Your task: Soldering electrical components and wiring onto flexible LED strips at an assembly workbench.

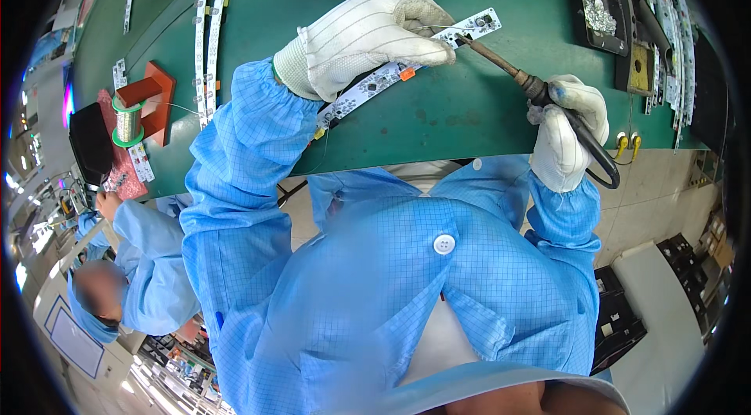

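My left hand (pixel 368 35), in a white glove, presses down on a long white LED circuit strip (pixel 374 80) lying slantwise on the green bench (pixel 469 102), fingers pinching near its far end together with a thin solder wire. In my gloved right hand (pixel 567 133) I grip the dark handle of a soldering iron (pixel 501 63). The iron's tip touches the strip just beside my left fingertips.
A spool of solder wire on a red stand (pixel 137 114) sits at the left. More white strips (pixel 210 32) lie beyond it. A black iron holder with a sponge and metal wool (pixel 618 16) stands at the right. Another person in blue works at lower left (pixel 133 258).
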Tool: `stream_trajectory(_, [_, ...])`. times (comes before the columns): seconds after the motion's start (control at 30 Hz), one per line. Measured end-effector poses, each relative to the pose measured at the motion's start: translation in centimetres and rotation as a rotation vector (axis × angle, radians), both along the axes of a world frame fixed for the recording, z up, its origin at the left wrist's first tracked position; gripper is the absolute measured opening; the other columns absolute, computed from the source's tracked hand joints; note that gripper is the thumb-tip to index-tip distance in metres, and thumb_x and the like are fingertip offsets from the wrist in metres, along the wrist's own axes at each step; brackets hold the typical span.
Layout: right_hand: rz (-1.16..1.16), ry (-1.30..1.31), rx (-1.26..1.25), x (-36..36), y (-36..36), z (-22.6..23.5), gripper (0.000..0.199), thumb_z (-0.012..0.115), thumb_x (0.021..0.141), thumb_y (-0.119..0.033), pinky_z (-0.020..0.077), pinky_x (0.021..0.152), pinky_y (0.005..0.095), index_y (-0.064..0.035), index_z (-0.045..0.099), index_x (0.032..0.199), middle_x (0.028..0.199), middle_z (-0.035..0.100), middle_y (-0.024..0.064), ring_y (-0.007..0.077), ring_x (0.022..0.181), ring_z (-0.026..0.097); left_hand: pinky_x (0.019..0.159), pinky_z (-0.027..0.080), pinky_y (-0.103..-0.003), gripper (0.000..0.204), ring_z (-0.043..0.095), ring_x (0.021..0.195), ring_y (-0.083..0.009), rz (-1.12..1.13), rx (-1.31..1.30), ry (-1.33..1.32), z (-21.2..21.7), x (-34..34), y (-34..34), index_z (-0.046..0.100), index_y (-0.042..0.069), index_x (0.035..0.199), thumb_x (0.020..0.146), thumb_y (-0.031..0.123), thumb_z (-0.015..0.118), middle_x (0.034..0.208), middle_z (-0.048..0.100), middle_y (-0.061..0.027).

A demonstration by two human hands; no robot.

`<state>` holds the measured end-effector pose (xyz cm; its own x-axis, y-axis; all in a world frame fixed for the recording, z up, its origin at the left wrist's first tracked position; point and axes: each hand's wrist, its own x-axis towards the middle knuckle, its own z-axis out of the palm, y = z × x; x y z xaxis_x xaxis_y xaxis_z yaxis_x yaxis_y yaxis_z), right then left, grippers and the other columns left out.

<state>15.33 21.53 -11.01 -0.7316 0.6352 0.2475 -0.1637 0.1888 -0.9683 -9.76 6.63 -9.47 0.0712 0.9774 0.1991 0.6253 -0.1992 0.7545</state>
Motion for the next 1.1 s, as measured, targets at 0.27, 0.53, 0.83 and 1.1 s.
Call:
stream_trajectory(0.27, [0.014, 0.137, 0.290, 0.9, 0.5, -0.6, 0.027, 0.057, 0.085, 0.002, 0.0512, 0.058, 0.0286, -0.0060, 0.054, 0.111, 0.092, 0.059, 0.0213, 0.0206, 0.070, 0.059, 0.084, 0.052, -0.039, 0.025, 0.062, 0.096, -0.0339, -0.035, 0.010, 0.015, 0.1, -0.2, 0.2, 0.070, 0.005, 0.106, 0.092, 0.021, 0.057, 0.111, 0.063, -0.0188])
stream_trajectory(0.53, [-0.569, 0.163, 0.844, 3.0, 4.9, -1.5, 0.023, 0.060, 0.087, 0.005, 0.0539, 0.066, 0.0300, 0.0027, 0.054, 0.109, 0.092, 0.064, 0.0173, 0.0203, 0.072, 0.064, 0.087, 0.051, -0.038, 0.030, 0.061, 0.098, -0.0361, -0.092, 0.110, 0.160, 0.2, -0.4, -0.1, 0.069, -0.001, 0.101, 0.095, 0.022, 0.050, 0.112, 0.062, -0.0226])
stream_trajectory(0.83, [-0.400, -0.040, 0.626, 2.2, 1.4, 0.4, 0.019, 0.054, 0.088, 0.008, 0.0549, 0.070, 0.0319, 0.0036, 0.055, 0.106, 0.094, 0.064, 0.0215, 0.0195, 0.076, 0.065, 0.080, 0.054, -0.036, 0.021, 0.064, 0.094, -0.0335, -0.037, -0.084, -0.014, 1.3, 0.3, 0.3, 0.069, 0.003, 0.103, 0.089, 0.015, 0.059, 0.112, 0.063, -0.0207])
stream_trajectory(1.1, [-0.499, -0.045, 0.322, 1.9, 1.7, -0.3, 0.018, 0.055, 0.088, 0.005, 0.0534, 0.067, 0.0293, 0.0047, 0.058, 0.106, 0.088, 0.065, 0.0187, 0.0182, 0.071, 0.064, 0.079, 0.054, -0.033, 0.040, 0.068, 0.087, -0.0290, 0.083, -0.571, 0.078, 2.0, 2.7, 2.6, 0.069, 0.001, 0.110, 0.081, 0.029, 0.072, 0.097, 0.071, -0.0166])
